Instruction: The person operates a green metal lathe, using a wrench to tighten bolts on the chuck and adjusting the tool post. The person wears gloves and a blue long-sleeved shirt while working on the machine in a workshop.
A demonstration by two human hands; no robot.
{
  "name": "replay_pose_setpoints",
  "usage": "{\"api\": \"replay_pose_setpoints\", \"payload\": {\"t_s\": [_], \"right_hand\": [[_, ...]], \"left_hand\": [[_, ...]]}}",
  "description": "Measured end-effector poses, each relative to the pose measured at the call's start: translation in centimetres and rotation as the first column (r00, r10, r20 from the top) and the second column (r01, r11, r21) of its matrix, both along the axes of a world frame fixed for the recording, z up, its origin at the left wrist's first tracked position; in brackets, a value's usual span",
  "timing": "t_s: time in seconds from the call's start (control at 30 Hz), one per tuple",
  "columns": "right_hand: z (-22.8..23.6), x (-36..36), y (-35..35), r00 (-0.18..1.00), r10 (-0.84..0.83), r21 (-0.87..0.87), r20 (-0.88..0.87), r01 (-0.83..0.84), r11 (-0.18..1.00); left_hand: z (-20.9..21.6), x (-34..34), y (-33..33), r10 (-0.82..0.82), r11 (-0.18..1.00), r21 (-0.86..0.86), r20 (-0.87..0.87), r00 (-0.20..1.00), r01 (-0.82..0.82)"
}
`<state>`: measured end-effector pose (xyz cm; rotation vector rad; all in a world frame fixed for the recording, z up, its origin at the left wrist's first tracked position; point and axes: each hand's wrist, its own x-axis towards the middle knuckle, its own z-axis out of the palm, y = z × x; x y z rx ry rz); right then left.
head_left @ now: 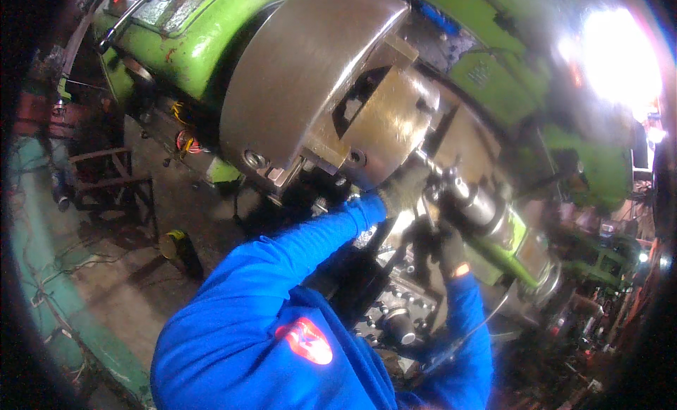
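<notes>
A large steel lathe chuck (282,78) grips a shiny metal workpiece (395,124) between its jaws. Facing the workpiece is a drill chuck (474,202) on the tailstock, with a slim steel tool (429,161) pointing at the metal. My left hand (407,188), in a greyish glove, is just below the workpiece and beside this tool; blur hides its fingers. Under the drill chuck, my right hand (448,249) wears a dark glove and looks curled closed. A thin bright rod (429,212) stands near its fingers, but shadow hides what it grips.
The green lathe headstock (201,46) rises behind the chuck. A bolted tool post (398,325) sits close to my body, between my forearms. On the left floor are a metal frame stand (113,177) and a dark cylinder with a yellow rim (180,251). A bright light glares at upper right.
</notes>
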<state>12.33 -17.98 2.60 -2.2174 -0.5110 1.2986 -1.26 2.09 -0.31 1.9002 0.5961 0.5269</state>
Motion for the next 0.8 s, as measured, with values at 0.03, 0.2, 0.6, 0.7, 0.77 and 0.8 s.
{"api": "replay_pose_setpoints", "payload": {"t_s": [0.03,0.2,0.6,0.7,0.77,0.8], "right_hand": [[0.8,-0.5,0.1,0.999,0.0,-0.027,0.034,0.001,1.0],[2.4,-1.5,-0.3,0.99,0.066,-0.05,0.128,-0.06,0.997],[4.0,-2.8,-1.1,0.972,0.114,0.04,0.205,-0.125,0.991],[1.1,-1.9,-3.4,0.902,0.222,0.251,0.37,-0.327,0.911],[1.3,-1.5,-3.1,0.912,0.254,0.154,0.321,-0.315,0.936],[1.7,-1.6,-2.7,0.929,0.246,0.115,0.276,-0.286,0.951]], "left_hand": [[0.8,0.1,0.5,-0.06,0.998,0.021,-0.077,0.995,0.062],[-2.3,2.4,0.6,-0.063,0.936,0.311,-0.306,0.95,0.163],[-1.4,2.2,1.3,-0.118,0.969,0.205,-0.11,0.987,0.139],[0.8,1.9,1.6,-0.181,0.979,0.064,-0.155,0.971,0.193],[1.9,1.5,1.7,-0.186,0.983,-0.031,-0.164,0.969,0.183],[2.6,1.0,1.7,-0.182,0.982,-0.076,-0.157,0.971,0.172]]}}
